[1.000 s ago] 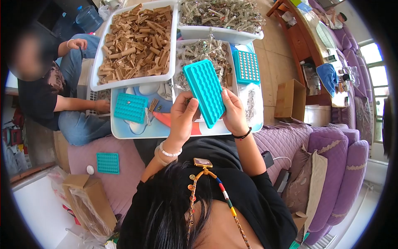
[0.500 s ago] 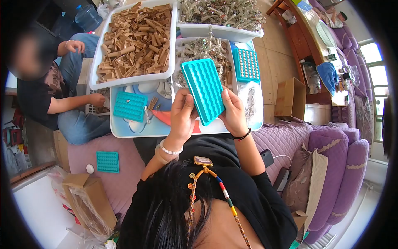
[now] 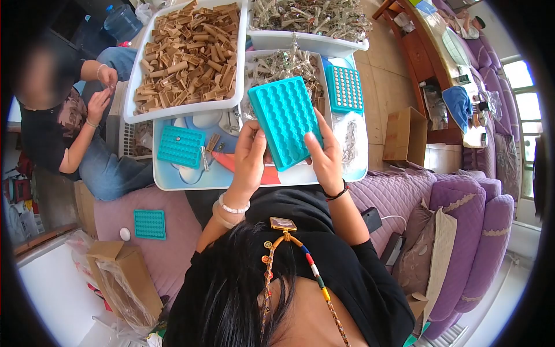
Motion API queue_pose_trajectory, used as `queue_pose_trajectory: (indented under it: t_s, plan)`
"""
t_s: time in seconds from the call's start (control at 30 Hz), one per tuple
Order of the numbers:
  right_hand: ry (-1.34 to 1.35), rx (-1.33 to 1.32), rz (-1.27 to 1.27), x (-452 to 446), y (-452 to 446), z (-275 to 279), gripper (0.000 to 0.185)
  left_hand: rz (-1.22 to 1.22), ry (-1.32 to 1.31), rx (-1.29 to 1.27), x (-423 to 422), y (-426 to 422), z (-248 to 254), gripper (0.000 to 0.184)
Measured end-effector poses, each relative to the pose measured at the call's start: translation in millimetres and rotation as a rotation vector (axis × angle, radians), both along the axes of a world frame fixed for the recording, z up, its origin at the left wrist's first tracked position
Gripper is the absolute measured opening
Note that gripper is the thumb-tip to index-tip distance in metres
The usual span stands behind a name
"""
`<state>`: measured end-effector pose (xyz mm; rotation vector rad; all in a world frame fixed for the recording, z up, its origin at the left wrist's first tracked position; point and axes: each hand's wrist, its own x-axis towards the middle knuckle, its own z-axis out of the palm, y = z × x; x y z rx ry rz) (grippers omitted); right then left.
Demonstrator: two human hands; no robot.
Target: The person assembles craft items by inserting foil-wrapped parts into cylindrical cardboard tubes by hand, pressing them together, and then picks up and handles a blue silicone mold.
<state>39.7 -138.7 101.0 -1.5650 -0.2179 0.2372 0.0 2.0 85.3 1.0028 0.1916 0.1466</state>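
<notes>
A teal tray with rows of round hollows (image 3: 283, 121) is held up between both hands over the table's near side. My left hand (image 3: 249, 159) grips its lower left edge, thumb on the near face. On the right edge, my right hand (image 3: 326, 151) holds it with the thumb pressed on the front. Behind it stands a white bin of clear-wrapped pieces (image 3: 277, 63). A second teal tray (image 3: 181, 147) lies on the table at the left with one small piece on it. Another teal tray, filled with round silvery pieces (image 3: 345, 89), rests at the right.
White bins of brown pieces (image 3: 188, 58) and wrapped pieces (image 3: 306, 16) stand at the back. A person (image 3: 69, 110) sits at the left, both hands raised together. One more teal tray (image 3: 150, 224) lies on the quilted seat. A cardboard box (image 3: 404, 136) stands on the floor.
The held tray has turned its face more towards the camera and moved slightly up. My right thumb has shifted onto its face. The other person's hands have come together, away from the basket.
</notes>
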Motion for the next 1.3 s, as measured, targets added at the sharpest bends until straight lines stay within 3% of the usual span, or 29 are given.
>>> queue_pose_trajectory:
  t_s: [0.03, 0.1, 0.17, 0.23, 0.37, 0.57, 0.7, 0.77, 0.97, 1.07, 1.13, 1.2, 1.23, 1.3]
  plan:
    - [-0.027, 0.061, 0.005, 2.1, 0.8, -6.4, 0.072, 0.000, 0.001, 0.000, -0.2, 1.0, -0.4, 0.015]
    - [-0.178, -0.081, 0.036, 1.2, 0.9, -15.2, 0.087, -0.052, -0.038, 0.025, -0.5, 2.3, -1.3, 0.014]
    - [-0.066, -0.014, 0.053, 2.5, 3.3, -12.0, 0.093, -0.060, -0.031, 0.002, -1.2, 2.6, 0.4, 0.014]
    - [0.134, 0.064, 0.084, 3.3, 1.0, -17.8, 0.089, -0.069, -0.024, -0.020, -2.3, 1.9, 1.3, 0.015]
    - [0.474, 0.429, 0.029, 6.8, 1.1, -28.7, 0.038, -0.092, -0.023, -0.069, -4.0, -3.4, 5.4, 0.022]
    - [0.703, 0.799, 0.112, 10.3, 3.7, -32.5, 0.031, -0.039, -0.071, -0.018, -2.8, -7.5, 6.6, 0.025]
    - [0.725, 0.786, 0.065, 5.3, 10.0, -31.8, 0.031, -0.027, -0.001, -0.041, -4.7, -5.0, 8.8, 0.018]
    - [0.542, 0.636, -0.011, 4.7, 11.9, -32.3, 0.032, 0.025, 0.063, -0.210, -3.5, -3.7, 6.3, 0.014]
    - [0.288, 0.378, -0.071, 4.9, 6.9, -17.3, 0.034, -0.037, 0.083, 0.042, -10.4, 9.2, -4.3, 0.014]
    - [0.227, 0.185, -0.005, -0.4, 11.4, -8.1, 0.033, 0.001, 0.099, -0.003, -27.6, 18.6, -13.9, 0.011]
    - [0.267, -0.007, 0.115, -1.2, 16.8, 1.5, 0.031, 0.122, 0.156, -0.032, -42.4, 28.0, -14.5, 0.011]
    - [-0.021, 0.007, 0.205, 0.7, 36.4, -23.5, 0.030, 0.197, 0.170, -0.020, -61.3, 46.2, -23.1, 0.010]
    - [0.059, -0.089, 0.324, 2.2, 43.3, -13.0, 0.033, 0.283, 0.217, -0.017, -69.4, 54.3, -21.5, 0.009]
    - [-0.075, -0.180, 0.434, 6.5, 67.8, -9.2, 0.033, 0.537, 0.275, -0.039, -84.9, 70.9, -22.7, 0.010]
